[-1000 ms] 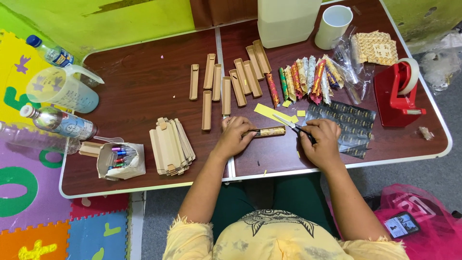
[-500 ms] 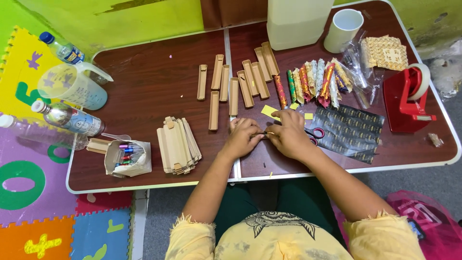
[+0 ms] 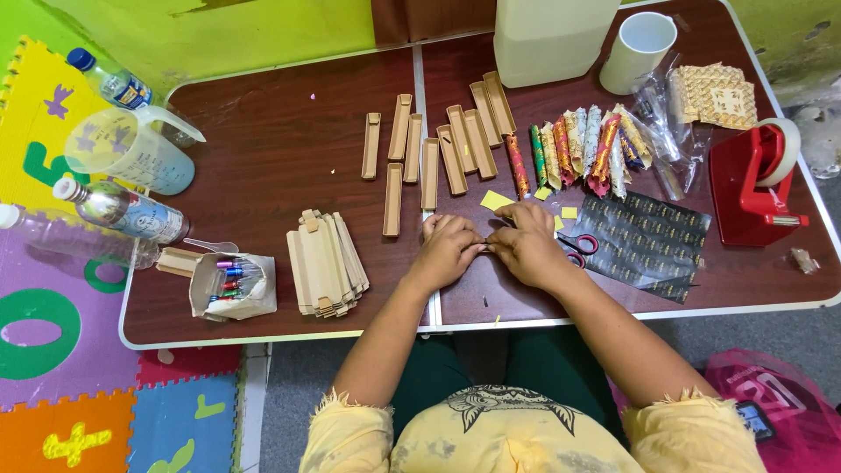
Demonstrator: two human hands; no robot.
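Two hands are meeting at the table's near edge, and we are looking straight down on them. Our left hand (image 3: 448,248) and right hand (image 3: 528,250) are pinching together on a small roll (image 3: 484,249) between the fingertips; both are closed on it, though the fingers are hiding most of it. What we are seeing of the roll is lying with its long axis running from 9 to 3 o'clock, parallel to the near edge.

At 3 o'clock from the right hand, red-handled scissors (image 3: 576,248) are resting on a dark patterned sheet (image 3: 650,245). At 12 o'clock, a yellow slip (image 3: 496,200) is lying just beyond the fingers, and farther out a row of wrapped sticks (image 3: 580,145) is fanning across the table (image 3: 289,149). Open brown trays (image 3: 438,149) are lying at 11 o'clock, their long axes pointing roughly toward 12. At 9 o'clock from the left hand, a stack of flat trays (image 3: 326,261) is sitting, with a pen cup (image 3: 229,285) beyond it. A red tape dispenser (image 3: 752,184) is standing at 2 o'clock, well apart.
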